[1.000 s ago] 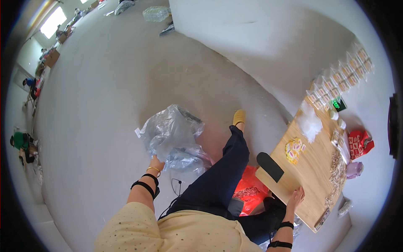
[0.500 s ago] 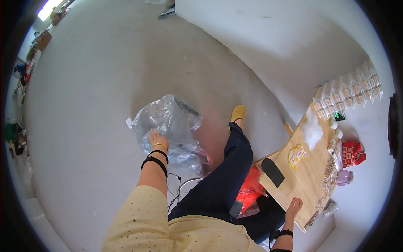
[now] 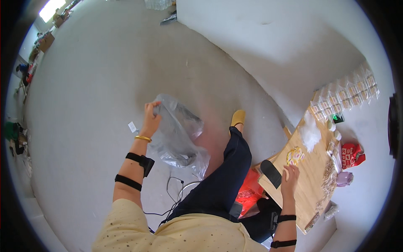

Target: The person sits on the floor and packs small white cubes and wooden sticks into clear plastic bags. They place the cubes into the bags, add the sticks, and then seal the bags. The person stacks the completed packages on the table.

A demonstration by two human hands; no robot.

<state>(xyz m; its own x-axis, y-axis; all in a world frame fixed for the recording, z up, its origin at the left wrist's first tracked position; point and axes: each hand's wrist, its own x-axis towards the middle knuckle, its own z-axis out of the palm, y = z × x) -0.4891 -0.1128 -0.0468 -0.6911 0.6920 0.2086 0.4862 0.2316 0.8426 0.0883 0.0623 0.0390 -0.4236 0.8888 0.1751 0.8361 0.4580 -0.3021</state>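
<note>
My left hand [image 3: 152, 118] is out over the floor, its fingers closed on the upper edge of a large, crumpled, see-through plastic bag [image 3: 178, 145]. The bag hangs from that grip, and its lower part spreads toward my knee. My right hand [image 3: 289, 179] is above the near part of the wooden table [image 3: 289, 199], just beside a dark, rounded flat pad [image 3: 271, 173]. Its fingers are bent together; whether something small is between them I cannot make out.
On the table lie a yellow-and-pink patterned piece [image 3: 295, 156], a white heap [image 3: 310, 133] and a row of clear packets [image 3: 346, 94]. A red bag [image 3: 353, 155] is past its right edge. Another red bag [image 3: 249, 191] stands below. Black cables [image 3: 171, 195] lie near my leg.
My left hand has moved up and slightly left, lifting the bag's edge; a small white tag now shows apart on the floor. My right hand has moved farther over the table, next to the dark pad.
</note>
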